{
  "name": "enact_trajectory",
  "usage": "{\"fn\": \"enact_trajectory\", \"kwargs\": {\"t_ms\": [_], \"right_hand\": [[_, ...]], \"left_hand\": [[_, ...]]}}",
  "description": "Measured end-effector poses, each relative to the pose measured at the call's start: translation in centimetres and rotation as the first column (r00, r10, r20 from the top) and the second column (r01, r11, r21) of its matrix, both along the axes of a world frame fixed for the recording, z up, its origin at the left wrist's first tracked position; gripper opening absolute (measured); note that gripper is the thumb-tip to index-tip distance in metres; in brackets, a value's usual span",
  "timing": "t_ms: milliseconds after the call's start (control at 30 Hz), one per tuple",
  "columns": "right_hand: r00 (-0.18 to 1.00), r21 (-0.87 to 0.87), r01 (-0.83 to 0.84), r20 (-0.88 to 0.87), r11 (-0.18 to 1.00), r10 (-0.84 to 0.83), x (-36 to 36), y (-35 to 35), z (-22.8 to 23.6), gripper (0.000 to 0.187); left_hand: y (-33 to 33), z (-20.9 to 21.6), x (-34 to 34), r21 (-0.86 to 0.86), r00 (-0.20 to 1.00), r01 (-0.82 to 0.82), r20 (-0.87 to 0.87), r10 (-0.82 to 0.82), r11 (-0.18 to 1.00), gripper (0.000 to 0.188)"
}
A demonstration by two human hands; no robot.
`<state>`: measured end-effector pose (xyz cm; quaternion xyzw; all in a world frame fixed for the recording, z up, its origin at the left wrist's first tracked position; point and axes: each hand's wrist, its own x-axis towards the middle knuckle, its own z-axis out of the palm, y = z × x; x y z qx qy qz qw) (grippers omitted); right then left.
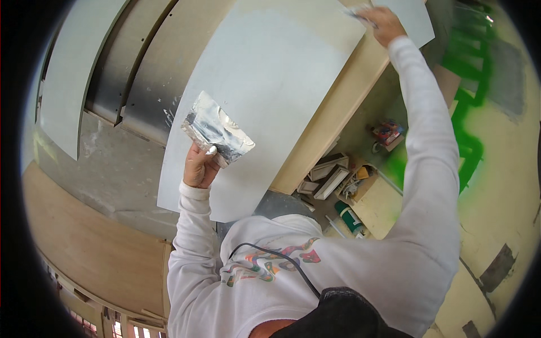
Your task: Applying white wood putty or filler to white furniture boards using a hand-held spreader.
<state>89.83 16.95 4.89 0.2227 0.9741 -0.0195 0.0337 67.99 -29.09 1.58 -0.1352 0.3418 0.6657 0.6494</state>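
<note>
- Spreading or smoothing white paste (227,120) over a pale curved panel (270,73), judging by the smeared tools: apparent step in hand
- Left hand (201,167), one: thumb and fingers pinching the near edge of a flat plate (209,127), paste upon it, above the panel's near part
- Right hand (389,26), one: arm outstretched, fingers closed round a thin flat tool (360,17) by the panel's far right edge; contact cannot be told
- Next move, judged: calls for a shallow tool angle, even pressure and a steady plate

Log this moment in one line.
left hand: holding white-smeared rectangular metal plate; right hand: holding thin flat greyish tool; nearby: broad pale-grey panel
</note>
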Motion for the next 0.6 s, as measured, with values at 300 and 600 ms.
{"fn": "enact_trajectory", "kwargs": {"t_ms": [300, 600], "right_hand": [[0.961, -0.010, -0.005, 0.278, 1.000, 0.008, -4.9, 3.7, -4.7, 0.041], [0.819, -0.120, 0.543, 0.294, 0.831, -0.493, 4.6, -6.4, -1.2, 0.035]], "left_hand": [[0.7, -0.2, 2.1, -0.006, 0.999, -0.001, 0.033, 0.001, 1.000, 0.050], [1.2, 0.5, 3.2, -0.009, 0.995, 0.091, 0.053, -0.091, 0.996, 0.046]]}}
